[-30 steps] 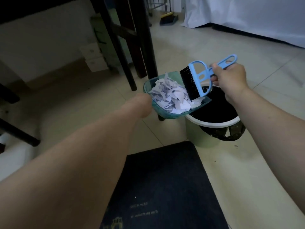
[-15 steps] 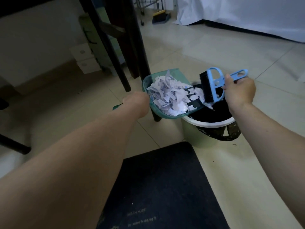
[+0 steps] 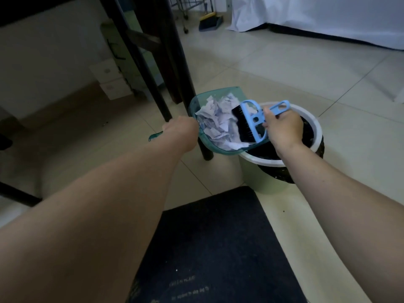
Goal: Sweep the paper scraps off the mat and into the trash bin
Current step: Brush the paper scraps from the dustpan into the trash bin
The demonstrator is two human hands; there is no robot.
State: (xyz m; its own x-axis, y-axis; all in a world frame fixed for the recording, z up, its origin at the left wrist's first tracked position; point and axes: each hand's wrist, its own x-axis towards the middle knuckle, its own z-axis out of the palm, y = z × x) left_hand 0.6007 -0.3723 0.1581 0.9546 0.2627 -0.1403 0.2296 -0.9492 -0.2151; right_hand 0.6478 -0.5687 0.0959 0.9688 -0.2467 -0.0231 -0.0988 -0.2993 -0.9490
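Mat (image 3: 218, 243) below me shows no scraps in view, so I judge the sweeping done and only the emptying left. Over the trash bin (image 3: 314, 125) my left hand (image 3: 181, 130) grips the tilted dustpan (image 3: 194, 106), the paper scraps (image 3: 216, 121) heaped inside. My right hand (image 3: 282, 127) is closed on the brush (image 3: 251, 121), its bristles against the heap.

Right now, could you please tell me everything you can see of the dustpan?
The dustpan looks like translucent teal plastic with raised side walls. The left hand grips its handle, whose tip pokes out behind the fist. It is held above the floor, open lip over the trash bin rim. White paper scraps fill it, and the blue brush in the right hand has its black bristles among them.
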